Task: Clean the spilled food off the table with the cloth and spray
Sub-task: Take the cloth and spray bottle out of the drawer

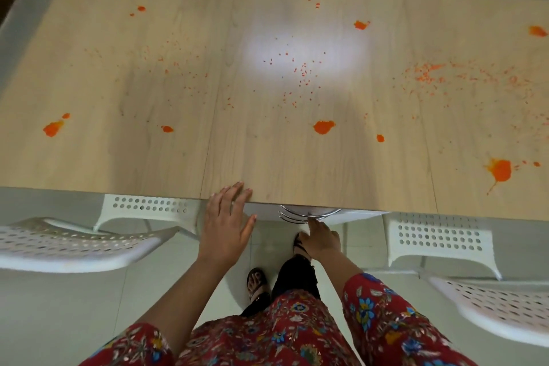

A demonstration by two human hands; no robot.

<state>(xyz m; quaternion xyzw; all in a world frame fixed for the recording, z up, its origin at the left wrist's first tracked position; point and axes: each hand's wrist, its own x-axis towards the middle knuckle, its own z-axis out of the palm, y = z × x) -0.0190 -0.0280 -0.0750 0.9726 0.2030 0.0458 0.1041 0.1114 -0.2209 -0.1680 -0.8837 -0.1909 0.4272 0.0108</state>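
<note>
Spilled food (pixel 323 127) lay in orange blobs and fine specks across the wooden table (pixel 267 163), all of it beyond both hands. The nearest blob sat ahead of the right hand, a small one just to its right. A large splat with a thin trail lay far out to the right, and two more blobs lay far out to the left of the left hand. Loose specks spread over the middle and the right part of the top.

The left hand (pixel 227 226) was released, fingers straight and slightly spread, with the fingertips resting on the table's near edge. The right hand (pixel 322 239) reached below that edge, its forefinger stretched out to touch a curved metal rim (pixel 300 215) that showed from under the tabletop. Whether the other fingers gripped anything could not be told.

A white perforated chair (pixel 142 211) stood tucked in left of the left hand, and another (pixel 439 238) right of the right hand.
</note>
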